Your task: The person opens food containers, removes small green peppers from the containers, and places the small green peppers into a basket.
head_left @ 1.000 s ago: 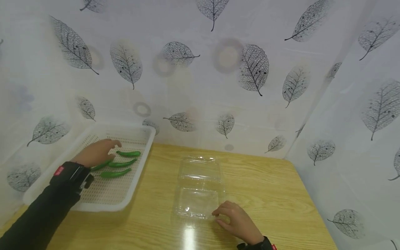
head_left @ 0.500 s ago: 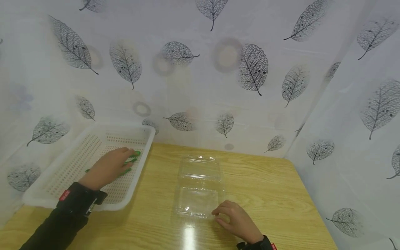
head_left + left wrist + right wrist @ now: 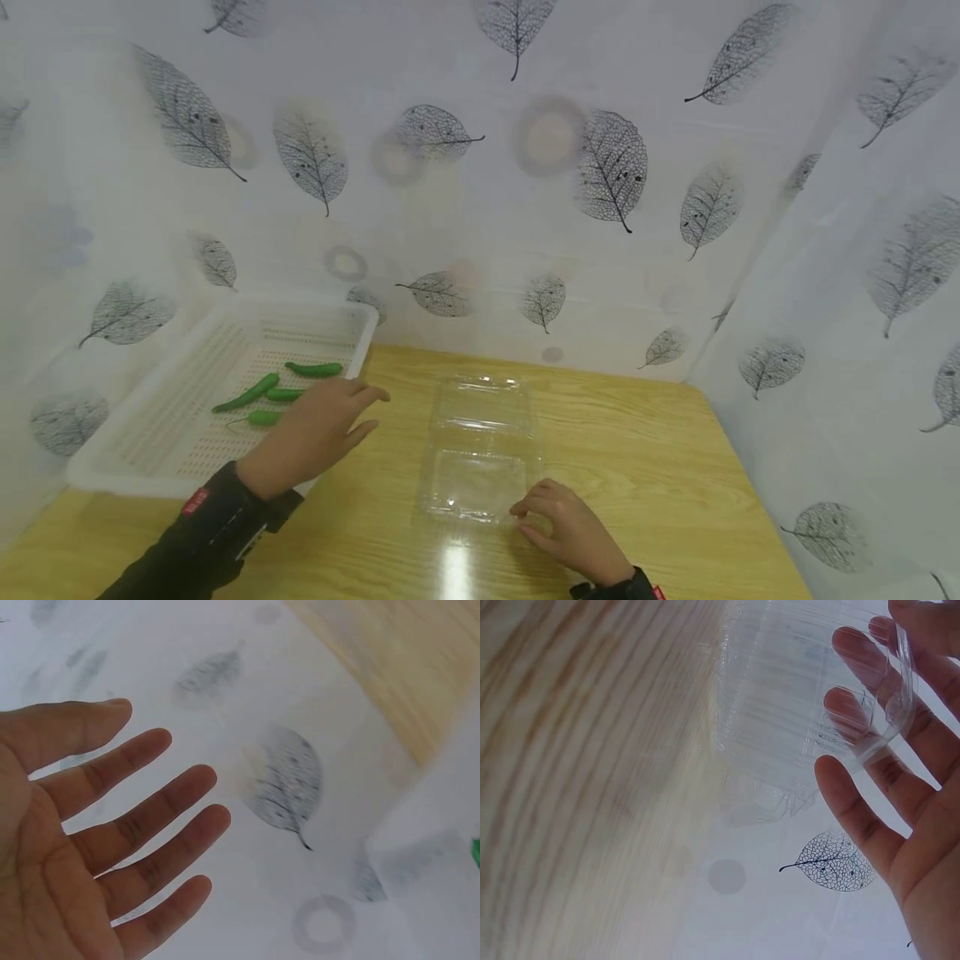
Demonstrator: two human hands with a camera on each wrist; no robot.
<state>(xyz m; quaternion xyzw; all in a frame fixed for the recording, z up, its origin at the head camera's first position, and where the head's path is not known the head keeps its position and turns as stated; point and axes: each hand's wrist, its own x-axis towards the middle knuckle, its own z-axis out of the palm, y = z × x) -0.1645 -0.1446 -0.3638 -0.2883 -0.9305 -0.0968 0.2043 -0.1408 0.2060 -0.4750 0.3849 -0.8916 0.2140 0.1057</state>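
Several green chili peppers (image 3: 247, 394) lie in a white perforated basket (image 3: 97, 467) on the left; my left hand partly covers two of them in the head view. My left hand (image 3: 318, 429) hovers over the basket's right side, its fingers extended and holding nothing. The left wrist view shows that hand's palm (image 3: 45, 900) bare and fingers spread. A clear plastic clamshell container (image 3: 480, 483) stands with its lid laid back in mid-table. At its near right corner my right hand (image 3: 566, 529) holds the rim between thumb and fingers; the fingers show through the plastic (image 3: 780, 697) in the right wrist view.
The wooden table (image 3: 637, 450) ends at a leaf-printed sheet (image 3: 465, 208) hung behind it and at the right. Bare wood lies between basket and container and to the container's right.
My left hand has moved right and nearer over the peppers, from the basket's middle to its right rim. More of the peppers shows now. The right hand and the container have stayed put.
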